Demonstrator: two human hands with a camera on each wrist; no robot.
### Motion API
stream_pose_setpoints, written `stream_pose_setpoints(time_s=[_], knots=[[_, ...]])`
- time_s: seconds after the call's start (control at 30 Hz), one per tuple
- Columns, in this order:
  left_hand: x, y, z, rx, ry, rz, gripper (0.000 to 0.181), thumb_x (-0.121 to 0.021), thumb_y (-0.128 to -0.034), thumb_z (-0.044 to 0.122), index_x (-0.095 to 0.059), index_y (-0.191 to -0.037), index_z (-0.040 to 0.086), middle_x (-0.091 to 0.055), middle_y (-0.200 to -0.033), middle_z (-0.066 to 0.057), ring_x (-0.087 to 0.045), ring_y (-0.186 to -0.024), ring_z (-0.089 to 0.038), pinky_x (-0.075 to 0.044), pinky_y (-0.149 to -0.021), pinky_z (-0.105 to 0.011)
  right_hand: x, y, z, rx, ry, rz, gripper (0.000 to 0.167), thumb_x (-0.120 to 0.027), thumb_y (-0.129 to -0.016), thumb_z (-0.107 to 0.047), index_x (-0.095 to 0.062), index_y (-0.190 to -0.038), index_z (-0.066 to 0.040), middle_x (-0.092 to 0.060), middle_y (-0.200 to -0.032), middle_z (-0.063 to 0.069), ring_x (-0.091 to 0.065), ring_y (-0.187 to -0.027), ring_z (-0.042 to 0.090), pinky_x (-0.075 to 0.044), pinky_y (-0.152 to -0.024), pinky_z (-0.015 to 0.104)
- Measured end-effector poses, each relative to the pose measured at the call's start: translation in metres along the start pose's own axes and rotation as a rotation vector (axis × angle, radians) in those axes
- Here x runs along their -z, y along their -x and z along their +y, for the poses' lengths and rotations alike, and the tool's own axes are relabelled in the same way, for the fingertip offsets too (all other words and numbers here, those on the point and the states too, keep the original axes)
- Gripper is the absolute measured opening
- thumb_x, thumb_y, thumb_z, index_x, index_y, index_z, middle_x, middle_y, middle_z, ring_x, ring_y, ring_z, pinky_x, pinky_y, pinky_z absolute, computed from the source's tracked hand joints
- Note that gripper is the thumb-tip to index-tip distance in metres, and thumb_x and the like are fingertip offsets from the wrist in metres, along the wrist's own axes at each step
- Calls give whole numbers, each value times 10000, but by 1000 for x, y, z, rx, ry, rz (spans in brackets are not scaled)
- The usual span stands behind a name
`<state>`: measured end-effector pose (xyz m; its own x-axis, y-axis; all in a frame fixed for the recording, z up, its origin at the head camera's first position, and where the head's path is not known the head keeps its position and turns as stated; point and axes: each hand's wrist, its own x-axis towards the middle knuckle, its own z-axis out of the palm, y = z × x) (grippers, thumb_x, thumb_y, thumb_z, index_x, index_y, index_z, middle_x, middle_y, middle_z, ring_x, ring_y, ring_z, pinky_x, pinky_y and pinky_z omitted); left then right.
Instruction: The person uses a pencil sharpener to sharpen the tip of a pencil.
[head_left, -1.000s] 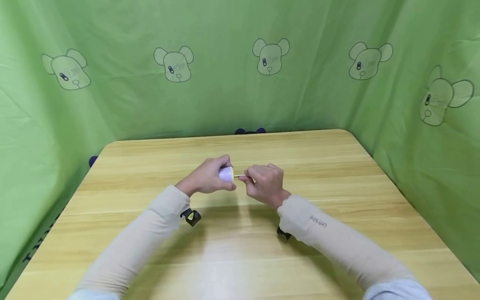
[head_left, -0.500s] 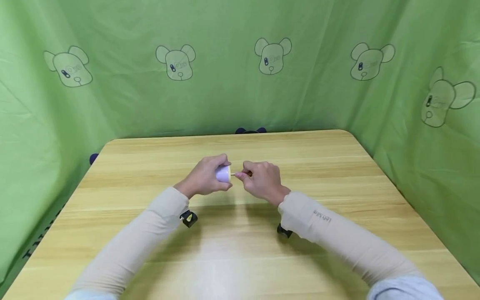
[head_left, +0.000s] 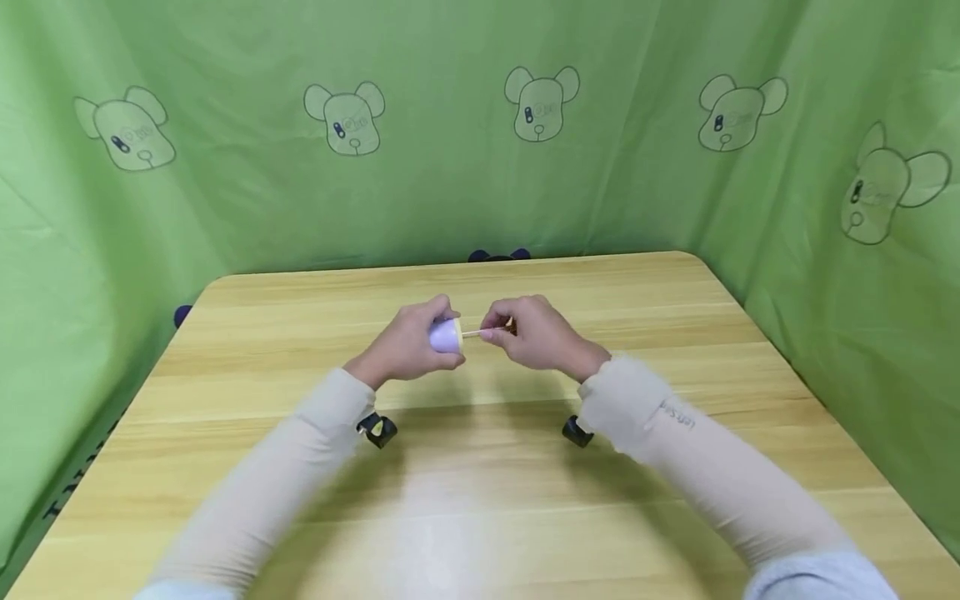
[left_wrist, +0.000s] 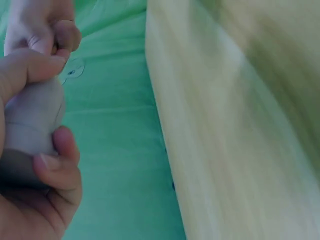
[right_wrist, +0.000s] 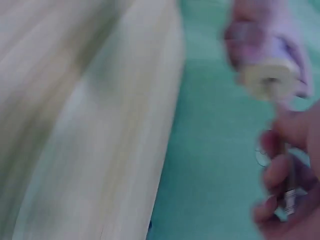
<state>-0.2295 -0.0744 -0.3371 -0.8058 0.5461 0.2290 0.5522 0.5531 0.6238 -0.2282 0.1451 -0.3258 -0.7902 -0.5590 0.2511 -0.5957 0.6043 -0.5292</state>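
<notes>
In the head view, my left hand (head_left: 411, 342) grips a small purple pencil sharpener (head_left: 445, 337) with a cream end face. Its far portion looks dark in the left wrist view, where my thumb and fingers wrap around the rounded sharpener body (left_wrist: 35, 115). A thin pencil (head_left: 472, 333) reaches from the sharpener's face to my right hand (head_left: 542, 333), whose thumb and index finger pinch it. The right wrist view is blurred; there the pencil (right_wrist: 290, 197) runs past my curled fingers up to a hole in the cream face (right_wrist: 270, 80). How deep its tip sits is hidden.
Both hands are held above a light wood-grain table (head_left: 465, 467). Green curtains (head_left: 450, 183) printed with bear heads enclose its back and sides. Black wrist cameras (head_left: 378, 430) hang below the sleeve cuffs.
The right hand has turned at the wrist and shifted slightly away from me. A longer stretch of pencil shows between the hands than half a second ago. The left hand keeps its grip.
</notes>
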Motion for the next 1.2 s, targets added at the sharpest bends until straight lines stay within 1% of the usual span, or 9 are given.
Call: stream_pose_setpoints(time_s=[0.17, 0.27, 0.5, 0.67, 0.83, 0.97, 1.07, 1.13, 1.2], knots=[[10, -2, -2, 39, -7, -63, 444, -837, -716, 172, -529, -1028, 98, -643, -1057, -113, -595, -784, -236, -528, -586, -287, -25, 12, 16, 315, 341, 337, 93, -753, -848, -165, -715, -880, -85, -701, -763, 14, -625, -615, 133, -440, -615, 325], [11, -2, -1, 59, -10, -81, 459, -844, -705, 176, -537, -1039, 103, -637, -1018, -100, -594, -777, -234, -526, -584, -290, -39, 15, 24, 401, 423, 495, 120, -758, -835, -175, -710, -880, -75, -692, -751, 29, -638, -634, 183, -411, -590, 360], [12, -4, 6, 71, 65, -104, 438, -842, -693, 185, -535, -998, 120, -622, -960, -64, -585, -773, -227, -522, -584, -310, -51, 13, 31, 518, 486, 747, 318, -536, -995, -272, -684, -796, -72, -587, -630, 25, -528, -491, 177, -384, -438, 299], [11, -2, 10, 49, 69, -120, 427, -837, -699, 175, -521, -981, 120, -628, -983, -53, -586, -778, -223, -526, -588, -308, -48, 10, 34, 641, 568, 815, 331, -519, -999, -264, -665, -756, -93, -436, -532, -4, -325, -375, 118, -237, -359, 263], [8, -1, 7, 22, 74, -97, 424, -831, -706, 168, -525, -994, 109, -620, -963, -70, -585, -776, -222, -526, -594, -300, -44, 9, 30, 609, 564, 741, 376, -470, -1017, -273, -675, -748, -107, -425, -504, -25, -282, -358, 81, -230, -337, 238], [4, 0, 4, -14, 43, -65, 416, -831, -702, 147, -533, -986, 88, -630, -957, -85, -586, -773, -223, -525, -598, -299, -43, 13, 23, 476, 497, 575, 369, -484, -1005, -260, -686, -740, -100, -494, -499, -28, -346, -350, 71, -262, -322, 227], [-1, 1, 3, -65, -57, -2, 425, -845, -680, 142, -554, -982, 79, -646, -976, -84, -589, -799, -225, -521, -631, -310, -37, 15, 14, 264, 301, 308, 323, -527, -978, -214, -661, -706, -102, -489, -500, -43, -367, -381, 65, -270, -347, 221], [-6, 2, 1, -101, -140, 37, 433, -854, -671, 147, -566, -986, 76, -648, -988, -84, -594, -817, -229, -521, -649, -317, -30, 13, 8, 58, 78, 96, 335, -530, -974, -188, -626, -668, -87, -443, -498, -40, -344, -409, 74, -265, -387, 224], [-9, 3, 1, -127, -206, 66, 436, -850, -672, 169, -571, -993, 74, -645, -1001, -86, -600, -836, -234, -524, -665, -319, -22, 10, 3, -145, -74, -43, 374, -500, -995, -188, -605, -650, -91, -396, -505, -36, -300, -433, 90, -261, -424, 239]])
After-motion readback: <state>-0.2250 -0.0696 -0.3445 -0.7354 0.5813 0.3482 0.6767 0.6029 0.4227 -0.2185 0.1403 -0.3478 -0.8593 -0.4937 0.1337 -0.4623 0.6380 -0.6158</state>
